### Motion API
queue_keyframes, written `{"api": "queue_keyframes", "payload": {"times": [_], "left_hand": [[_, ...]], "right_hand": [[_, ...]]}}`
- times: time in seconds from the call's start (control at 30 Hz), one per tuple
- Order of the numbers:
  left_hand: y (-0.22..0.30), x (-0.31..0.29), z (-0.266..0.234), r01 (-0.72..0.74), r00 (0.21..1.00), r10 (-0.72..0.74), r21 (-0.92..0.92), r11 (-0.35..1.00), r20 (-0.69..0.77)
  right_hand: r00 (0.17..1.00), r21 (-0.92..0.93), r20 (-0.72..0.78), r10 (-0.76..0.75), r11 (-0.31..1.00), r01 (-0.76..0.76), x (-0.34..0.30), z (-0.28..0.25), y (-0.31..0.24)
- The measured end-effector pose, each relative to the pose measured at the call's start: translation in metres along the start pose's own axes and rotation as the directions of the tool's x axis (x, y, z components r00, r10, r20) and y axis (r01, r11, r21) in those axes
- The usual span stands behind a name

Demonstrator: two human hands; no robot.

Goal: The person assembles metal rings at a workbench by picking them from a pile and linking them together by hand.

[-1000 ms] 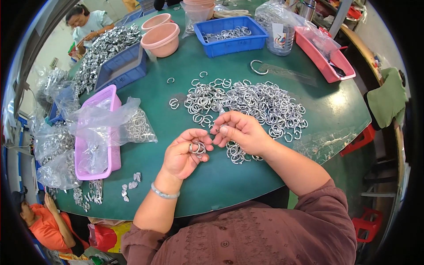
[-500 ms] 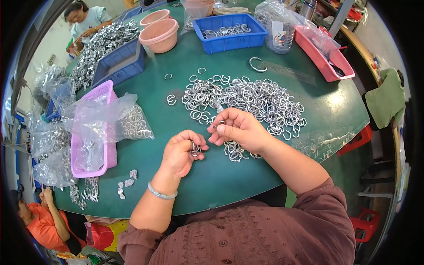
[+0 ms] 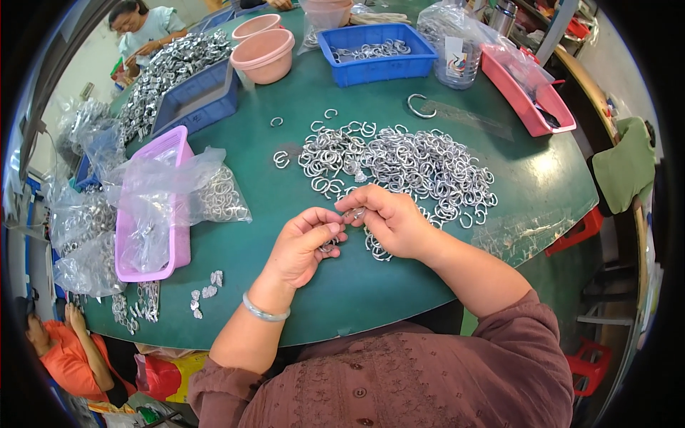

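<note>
Green workroom table (image 3: 378, 294); left grip (image 3: 301, 247) curled round rings (image 3: 329, 246), right grip (image 3: 394, 222) pinching metal piece (image 3: 355, 214).

The left hand (image 3: 298, 250) curls around silvery metal rings (image 3: 329, 246), close to the right hand (image 3: 396, 222), which pinches a small metallic piece (image 3: 356, 213); beyond them, open rings (image 3: 421, 162) lie heaped on a green table (image 3: 357, 299).

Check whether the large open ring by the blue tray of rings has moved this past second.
No, in no direction: the large open ring lies, as before, just in front of the right end of the blue tray.
</note>
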State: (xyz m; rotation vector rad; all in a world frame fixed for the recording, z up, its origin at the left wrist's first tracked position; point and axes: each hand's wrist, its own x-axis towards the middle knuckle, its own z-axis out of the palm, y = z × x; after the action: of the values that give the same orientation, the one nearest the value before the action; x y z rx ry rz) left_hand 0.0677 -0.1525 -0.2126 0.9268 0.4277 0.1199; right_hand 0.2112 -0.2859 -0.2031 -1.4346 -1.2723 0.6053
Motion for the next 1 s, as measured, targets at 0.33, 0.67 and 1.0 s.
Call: {"api": "queue_keyframes", "payload": {"times": [0.33,0.67,1.0], "left_hand": [[0.001,0.004,0.004,-0.005,0.998,0.005,-0.008,1.0,0.058],[-0.012,-0.017,0.007,0.001,1.0,-0.002,-0.04,0.999,-0.028],[-0.039,-0.055,0.02,0.034,0.997,-0.052,-0.262,0.965,-0.062]], "right_hand": [[0.979,-0.277,0.008,-0.204,0.94,0.198,0.002,-0.001,-0.006],[0.922,-0.408,0.074,-0.379,0.833,0.375,0.001,0.013,-0.001],[0.899,-0.384,0.3,-0.32,0.822,0.421,-0.021,0.029,-0.02]]}}
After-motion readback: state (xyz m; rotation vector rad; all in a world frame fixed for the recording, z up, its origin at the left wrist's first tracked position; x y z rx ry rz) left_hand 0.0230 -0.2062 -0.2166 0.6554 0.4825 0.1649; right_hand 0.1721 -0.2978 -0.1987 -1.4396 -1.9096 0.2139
